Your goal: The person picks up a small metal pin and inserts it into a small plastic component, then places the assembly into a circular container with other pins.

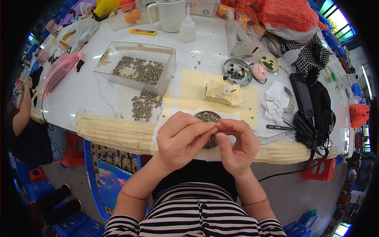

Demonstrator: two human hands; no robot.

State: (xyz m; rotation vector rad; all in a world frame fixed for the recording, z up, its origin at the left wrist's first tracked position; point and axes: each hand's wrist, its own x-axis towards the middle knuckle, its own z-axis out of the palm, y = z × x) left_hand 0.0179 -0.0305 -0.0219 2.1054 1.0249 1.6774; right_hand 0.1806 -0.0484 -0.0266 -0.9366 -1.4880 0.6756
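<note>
My left hand (179, 140) and my right hand (239, 148) meet over a round dish (208, 111) at the table's front edge. Both have thumb and fingers pinched together, their tips nearly touching. Whatever sits between the fingertips is too small or hidden to make out. Many small greyish metal parts (207, 117) fill the dish, which my hands partly cover. Just beyond stands a tape-wrapped block (221, 94) with a short peg in its top. To the left, a loose heap of similar small parts (145, 106) lies on the table before a clear plastic box (118, 80) holding more of them.
Right of the block are a round metal tin (248, 79) with dark green bits, a pink round object (259, 72), crumpled white tissue (274, 104) and black tweezers (280, 127). Behind stand a white mug (169, 17) and squeeze bottle (188, 31). A person's arm (23, 102) shows far left.
</note>
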